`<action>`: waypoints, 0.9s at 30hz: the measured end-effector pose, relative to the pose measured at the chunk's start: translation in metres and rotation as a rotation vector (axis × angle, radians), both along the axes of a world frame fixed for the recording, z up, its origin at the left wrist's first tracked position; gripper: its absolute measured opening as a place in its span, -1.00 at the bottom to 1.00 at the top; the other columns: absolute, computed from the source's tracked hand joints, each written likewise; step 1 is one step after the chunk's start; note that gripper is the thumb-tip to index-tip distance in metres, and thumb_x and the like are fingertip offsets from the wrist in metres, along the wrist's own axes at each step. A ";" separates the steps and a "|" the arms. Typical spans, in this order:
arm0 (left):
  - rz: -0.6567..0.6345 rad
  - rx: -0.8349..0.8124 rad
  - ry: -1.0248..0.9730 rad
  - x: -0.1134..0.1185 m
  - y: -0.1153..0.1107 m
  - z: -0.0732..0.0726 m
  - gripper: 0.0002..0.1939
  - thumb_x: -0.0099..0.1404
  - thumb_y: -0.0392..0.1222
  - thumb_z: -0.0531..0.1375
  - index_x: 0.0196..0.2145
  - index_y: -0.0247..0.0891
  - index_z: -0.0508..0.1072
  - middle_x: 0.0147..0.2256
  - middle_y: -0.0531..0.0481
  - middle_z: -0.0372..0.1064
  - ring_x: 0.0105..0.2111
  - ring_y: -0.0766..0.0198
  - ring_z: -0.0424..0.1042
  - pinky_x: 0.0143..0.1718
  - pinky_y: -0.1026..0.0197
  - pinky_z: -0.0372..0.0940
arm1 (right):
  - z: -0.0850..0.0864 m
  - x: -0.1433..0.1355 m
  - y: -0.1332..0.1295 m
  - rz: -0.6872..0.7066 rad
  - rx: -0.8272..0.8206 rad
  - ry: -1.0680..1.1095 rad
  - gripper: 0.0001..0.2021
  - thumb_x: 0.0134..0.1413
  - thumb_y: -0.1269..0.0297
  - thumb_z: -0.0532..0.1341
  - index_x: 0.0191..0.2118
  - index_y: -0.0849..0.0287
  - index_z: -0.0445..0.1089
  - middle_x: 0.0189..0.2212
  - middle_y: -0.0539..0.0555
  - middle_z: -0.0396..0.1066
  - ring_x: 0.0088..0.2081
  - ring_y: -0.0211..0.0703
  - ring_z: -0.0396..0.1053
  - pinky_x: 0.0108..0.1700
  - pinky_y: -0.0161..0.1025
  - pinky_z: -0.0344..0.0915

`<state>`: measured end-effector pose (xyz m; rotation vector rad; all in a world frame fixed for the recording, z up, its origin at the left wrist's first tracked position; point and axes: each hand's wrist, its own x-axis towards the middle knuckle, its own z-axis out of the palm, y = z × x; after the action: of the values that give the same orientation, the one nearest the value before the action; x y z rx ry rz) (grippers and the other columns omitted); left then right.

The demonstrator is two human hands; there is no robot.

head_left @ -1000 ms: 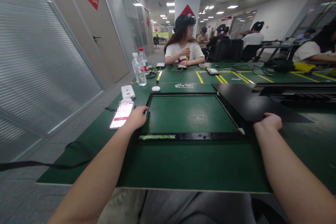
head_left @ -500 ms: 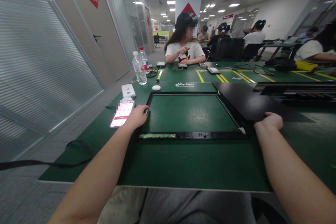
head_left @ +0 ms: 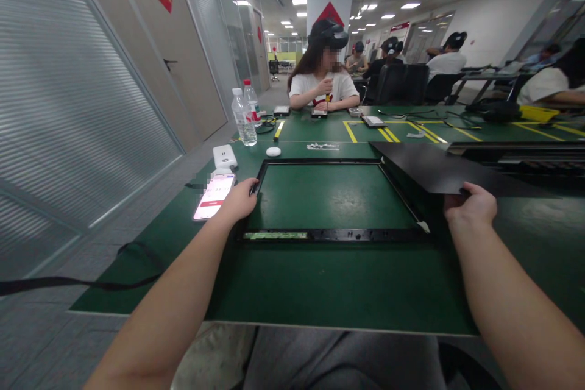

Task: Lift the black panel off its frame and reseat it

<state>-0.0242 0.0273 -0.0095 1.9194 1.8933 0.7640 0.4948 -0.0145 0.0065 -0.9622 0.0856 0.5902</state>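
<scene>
A black rectangular frame, like a screen bezel, lies flat on the green table. My left hand is closed on its left side, thumb on top. On the bottom bar a green strip like a circuit board shows at the left, and a whitish scrap sits at the right corner. My right hand grips the near edge of a thin black sheet, thumb on top and fingers beneath. The sheet's near edge is tilted up from the table.
A lit phone, white power bank, white earbud case and water bottles stand at the left. Long black parts lie at the right. Across the table a person holds a screwdriver over a small device.
My right hand has raised the near edge of the black sheet, and its fingers now show underneath. My left hand and the frame stay in place.
</scene>
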 end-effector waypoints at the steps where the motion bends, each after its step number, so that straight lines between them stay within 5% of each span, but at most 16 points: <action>1: 0.011 0.005 -0.029 0.001 0.000 0.001 -0.49 0.24 -0.33 0.27 0.15 -0.24 0.63 0.16 -0.29 0.65 0.22 -0.25 0.58 0.33 -0.14 0.38 | 0.003 -0.004 -0.001 -0.003 0.010 0.003 -0.76 -0.10 0.67 0.19 -0.39 0.16 0.26 -0.40 -0.09 0.33 -0.46 -0.37 0.38 -0.39 -0.46 0.47; 8: 0.097 0.096 -0.333 0.004 0.000 0.008 -0.63 0.38 -0.14 0.25 0.08 -0.28 0.65 0.21 -0.30 0.60 0.26 -0.19 0.53 0.40 -0.12 0.31 | 0.023 -0.031 -0.011 0.072 0.129 -0.014 -0.82 -0.15 0.61 0.14 -0.42 0.18 0.29 -0.40 -0.03 0.37 -0.44 -0.33 0.38 -0.33 -0.39 0.52; 18: 0.114 0.057 -1.051 0.015 -0.003 0.024 -0.76 0.55 -0.18 0.15 -0.02 -0.31 0.58 -0.06 -0.28 0.69 0.02 0.10 0.68 0.18 0.07 0.50 | 0.021 -0.029 -0.020 0.336 0.163 -0.063 -0.67 -0.14 0.48 0.19 -0.19 0.19 0.55 -0.28 0.09 0.62 -0.30 0.01 0.60 -0.04 0.11 0.66; 22: 0.110 -0.115 -1.342 0.015 -0.009 0.033 -0.70 0.59 -0.11 0.12 -0.11 -0.35 0.59 -0.27 -0.23 0.67 -0.22 0.14 0.69 -0.07 0.20 0.56 | 0.026 -0.031 -0.024 0.409 0.082 -0.066 -0.66 -0.05 0.49 0.19 -0.15 0.21 0.61 -0.34 0.10 0.64 -0.31 0.04 0.63 -0.07 0.07 0.67; 27: -0.064 -0.370 -1.373 0.014 -0.014 0.037 -0.62 0.50 -0.07 0.19 -0.01 -0.45 0.65 -0.38 -0.21 0.64 -0.49 0.11 0.59 -0.47 0.20 0.47 | 0.026 -0.029 -0.026 0.429 -0.080 -0.166 -0.81 0.01 0.51 0.24 -0.30 0.16 0.58 -0.50 0.06 0.56 -0.40 0.02 0.61 -0.15 0.01 0.67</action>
<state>-0.0101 0.0137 0.0273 0.7508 0.9549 1.1515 0.4657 -0.0405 0.0325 -1.1129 -0.2530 0.9019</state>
